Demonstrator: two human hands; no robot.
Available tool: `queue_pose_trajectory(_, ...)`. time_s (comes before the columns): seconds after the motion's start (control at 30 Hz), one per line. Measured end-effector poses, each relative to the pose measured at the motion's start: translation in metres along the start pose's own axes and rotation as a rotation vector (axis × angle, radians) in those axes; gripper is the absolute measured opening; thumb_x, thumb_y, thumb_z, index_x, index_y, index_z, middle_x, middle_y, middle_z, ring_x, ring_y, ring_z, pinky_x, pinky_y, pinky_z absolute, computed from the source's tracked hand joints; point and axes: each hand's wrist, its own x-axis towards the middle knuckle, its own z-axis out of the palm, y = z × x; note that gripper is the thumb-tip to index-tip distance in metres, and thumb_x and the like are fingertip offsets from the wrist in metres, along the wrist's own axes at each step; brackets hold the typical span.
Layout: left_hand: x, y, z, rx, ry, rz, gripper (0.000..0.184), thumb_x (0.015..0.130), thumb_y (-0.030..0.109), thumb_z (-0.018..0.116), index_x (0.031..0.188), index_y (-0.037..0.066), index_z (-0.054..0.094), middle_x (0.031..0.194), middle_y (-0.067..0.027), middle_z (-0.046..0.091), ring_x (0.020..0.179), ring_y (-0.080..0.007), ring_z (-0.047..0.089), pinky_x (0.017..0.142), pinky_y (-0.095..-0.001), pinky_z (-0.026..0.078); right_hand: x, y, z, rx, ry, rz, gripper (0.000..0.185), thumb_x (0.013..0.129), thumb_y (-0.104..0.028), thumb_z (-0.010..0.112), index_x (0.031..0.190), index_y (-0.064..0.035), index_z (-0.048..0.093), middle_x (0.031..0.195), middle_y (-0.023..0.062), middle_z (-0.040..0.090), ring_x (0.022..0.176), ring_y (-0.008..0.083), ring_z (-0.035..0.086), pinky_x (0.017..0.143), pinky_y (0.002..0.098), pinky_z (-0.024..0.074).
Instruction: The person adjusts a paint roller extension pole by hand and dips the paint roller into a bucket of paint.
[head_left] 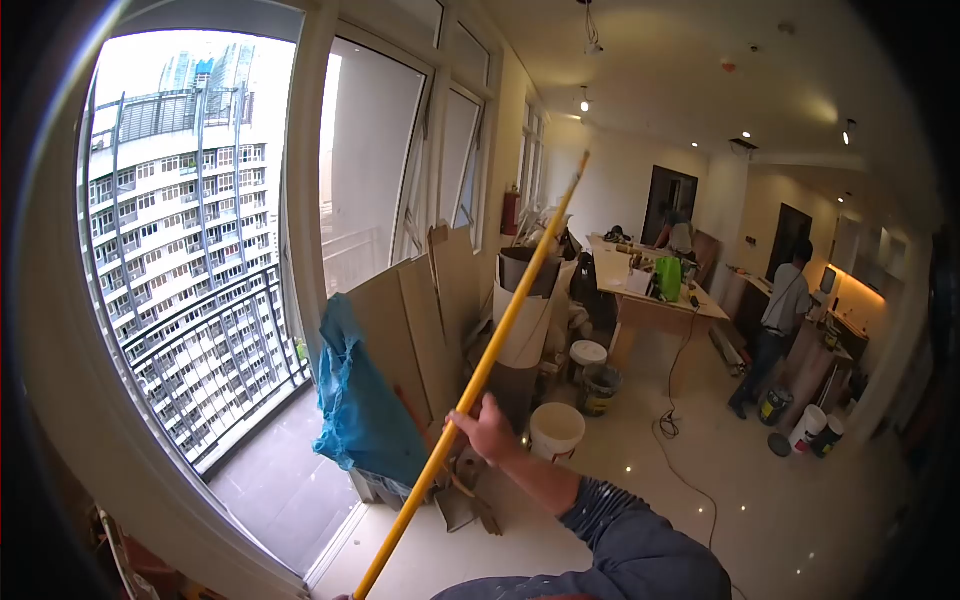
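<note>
My right hand (486,430) is closed around a long yellow pole (500,340), its arm reaching in from the lower right in a dark, paint-speckled sleeve (620,530). The pole slants from the bottom edge up to a thin greyish tip (583,165) near the ceiling line. What is fixed to the tip, if anything, is too small to make out. My left hand does not show; the pole's lower end runs out of the frame. Beyond my right hand, a torn blue sheet (362,400) hangs over boards (415,310) leaning under the windows.
A white bucket (557,432) and a dark paint bucket (600,388) stand on the glossy floor. A cable (690,465) trails from a cluttered worktable (650,290). A person (787,310) stands at the right; another (678,232) is behind the table. An opening at left meets a railed balcony (270,480).
</note>
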Motion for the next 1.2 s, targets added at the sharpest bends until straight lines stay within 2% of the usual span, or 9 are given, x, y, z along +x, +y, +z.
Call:
queue_pose_trajectory(0.13,-0.02,0.142,0.019,-0.071,0.035,0.198,0.017,0.087,0.01,0.076,0.097,0.001,0.065,0.07,0.0068,0.05,0.062,-0.0042,0.04,0.05,-0.0235,0.032,0.032,-0.1,0.019,-0.017,-0.015,-0.202,0.03,0.095,-0.009,0.062,0.113,0.001,0.04,0.095,0.0095,0.061,0.08,0.0195,0.069,0.064,0.0333,0.0618)
queue_pose_trajectory(0.17,-0.018,0.157,0.024,-0.181,0.03,0.279,0.017,0.088,0.009,0.075,0.099,0.001,0.065,0.069,0.0079,0.045,0.061,-0.0039,0.037,0.05,-0.0227,0.03,0.04,-0.126,0.022,-0.027,-0.034,-0.186,0.033,0.094,-0.003,0.059,0.119,0.0003,0.038,0.099,0.0117,0.058,0.082,0.0226,0.069,0.067,0.0347,0.0618)
queue_pose_trajectory(0.33,-0.024,0.242,0.03,-0.446,0.006,0.415,0.012,0.091,0.008,0.07,0.096,0.001,0.063,0.069,0.0069,0.047,0.062,-0.0052,0.04,0.051,-0.0227,0.034,0.051,-0.237,0.055,-0.06,-0.077,-0.308,0.05,0.095,-0.008,0.06,0.137,0.002,0.034,0.104,0.0103,0.056,0.089,0.0234,0.068,0.077,0.0397,0.0603)
queue_pose_trajectory(0.43,-0.009,0.241,0.027,-0.408,0.038,0.435,0.023,0.084,0.015,0.077,0.101,0.003,0.066,0.066,-0.0007,0.059,0.054,-0.0102,0.055,0.051,-0.0259,0.044,0.058,-0.282,0.071,-0.084,-0.132,-0.349,0.061,0.095,-0.008,0.06,0.146,0.0001,0.028,0.108,0.0121,0.055,0.09,0.0254,0.068,0.079,0.0416,0.0607)
queue_pose_trajectory(0.47,-0.017,0.257,0.02,-0.461,-0.011,0.377,0.028,0.085,0.011,0.077,0.107,-0.001,0.064,0.078,0.0023,0.059,0.071,-0.0062,0.052,0.069,-0.0226,0.046,0.059,-0.296,0.076,-0.088,-0.153,-0.358,0.064,0.095,-0.008,0.06,0.148,-0.0008,0.026,0.109,0.0129,0.055,0.09,0.0261,0.069,0.079,0.042,0.0609)
queue_pose_trajectory(0.57,-0.025,0.283,0.009,-0.521,0.031,0.406,0.028,0.085,0.011,0.077,0.107,-0.001,0.064,0.08,0.0017,0.061,0.072,-0.0072,0.054,0.069,-0.0233,0.046,0.048,-0.337,0.098,-0.121,-0.164,-0.346,0.062,0.094,-0.006,0.06,0.147,-0.0024,0.027,0.111,0.0151,0.055,0.092,0.028,0.069,0.079,0.0444,0.0615)
queue_pose_trajectory(0.73,-0.023,0.301,-0.005,-0.583,0.086,0.503,0.029,0.086,0.011,0.077,0.107,-0.001,0.064,0.078,0.003,0.06,0.068,-0.0045,0.051,0.065,-0.0209,0.043,0.04,-0.378,0.121,-0.159,-0.246,-0.339,0.082,0.094,-0.006,0.06,0.156,-0.0085,0.007,0.104,0.0159,0.063,0.09,0.0292,0.07,0.08,0.0475,0.0615)
queue_pose_trajectory(1.03,-0.008,0.326,-0.01,-0.613,0.138,0.596,0.026,0.087,0.011,0.076,0.106,-0.002,0.064,0.078,0.0029,0.059,0.068,-0.0046,0.051,0.065,-0.0207,0.043,0.045,-0.405,0.136,-0.176,-0.291,-0.457,0.08,0.094,-0.008,0.061,0.154,-0.0036,0.007,0.107,0.0166,0.062,0.094,0.031,0.07,0.083,0.0482,0.0604)
queue_pose_trajectory(1.2,0.017,0.339,0.006,-0.606,0.144,0.635,0.027,0.086,0.013,0.077,0.105,-0.002,0.064,0.079,0.0028,0.06,0.07,-0.0046,0.051,0.066,-0.0214,0.044,0.063,-0.394,0.118,-0.123,-0.301,-0.409,0.081,0.094,-0.009,0.062,0.153,-0.0012,0.007,0.111,0.0193,0.062,0.099,0.0322,0.069,0.085,0.0483,0.0597)
